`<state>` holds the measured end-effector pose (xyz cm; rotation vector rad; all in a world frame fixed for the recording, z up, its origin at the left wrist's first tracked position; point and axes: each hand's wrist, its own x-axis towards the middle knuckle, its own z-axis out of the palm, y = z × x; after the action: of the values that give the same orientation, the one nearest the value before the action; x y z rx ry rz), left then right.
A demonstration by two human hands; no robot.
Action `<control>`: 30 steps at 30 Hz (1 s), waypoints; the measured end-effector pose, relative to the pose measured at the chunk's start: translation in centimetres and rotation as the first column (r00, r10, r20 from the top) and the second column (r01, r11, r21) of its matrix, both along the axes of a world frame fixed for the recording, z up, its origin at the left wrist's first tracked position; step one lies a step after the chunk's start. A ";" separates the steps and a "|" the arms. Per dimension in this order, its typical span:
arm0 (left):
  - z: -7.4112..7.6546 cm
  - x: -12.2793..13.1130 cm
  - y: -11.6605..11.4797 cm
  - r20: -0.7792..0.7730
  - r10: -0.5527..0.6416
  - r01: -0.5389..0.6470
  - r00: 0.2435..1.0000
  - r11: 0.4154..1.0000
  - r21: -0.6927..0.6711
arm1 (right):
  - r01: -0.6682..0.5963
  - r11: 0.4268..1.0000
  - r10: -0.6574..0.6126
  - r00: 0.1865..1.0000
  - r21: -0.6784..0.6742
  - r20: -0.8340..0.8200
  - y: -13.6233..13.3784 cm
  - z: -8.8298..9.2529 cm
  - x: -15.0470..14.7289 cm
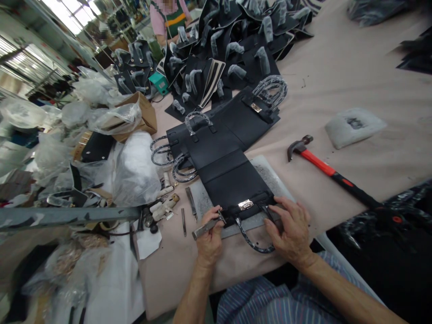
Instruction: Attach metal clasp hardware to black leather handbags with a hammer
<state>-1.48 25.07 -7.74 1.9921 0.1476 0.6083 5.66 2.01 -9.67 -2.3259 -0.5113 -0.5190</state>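
Note:
A black handbag panel (232,177) lies flat on a pale slab (270,173), with a shiny metal clasp (245,205) near its front edge. One wrapped handle (251,243) curves down from that edge toward me. My left hand (209,240) is closed around a thick metal rod (203,230) at the bag's left front corner. On the other side, my right hand (292,229) grips the right front corner of the bag, thumb below and fingers on top. What lies under its fingers is partly hidden.
A claw hammer (324,166) with a red and black handle lies at right, below a whitish block (354,127). Slim metal tools (191,202) rest at left. More black bags (236,58) pile up at the back, near a person (170,20). Plastic bags (135,166) crowd the left.

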 end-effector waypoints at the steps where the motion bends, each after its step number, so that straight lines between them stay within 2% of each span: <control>1: -0.1 0.0 0.1 0.003 -0.015 0.015 1.000 1.000 0.020 | 0.001 1.000 -0.001 1.000 -0.002 -0.001 0.0 0.0 0.0; 11: 0.4 0.9 0.4 -0.021 -0.097 0.099 0.995 0.990 0.105 | 0.007 1.000 -0.007 1.000 -0.004 0.007 0.0 -0.2 0.0; 30: 1.1 2.4 -0.2 -0.066 -0.078 0.090 0.995 0.977 0.195 | -0.009 0.999 0.011 0.999 0.050 -0.046 0.1 -0.2 -0.1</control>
<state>0.92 24.89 -6.63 2.1976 0.0383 0.5280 5.59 2.07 -9.86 -2.2809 -0.4827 -0.4669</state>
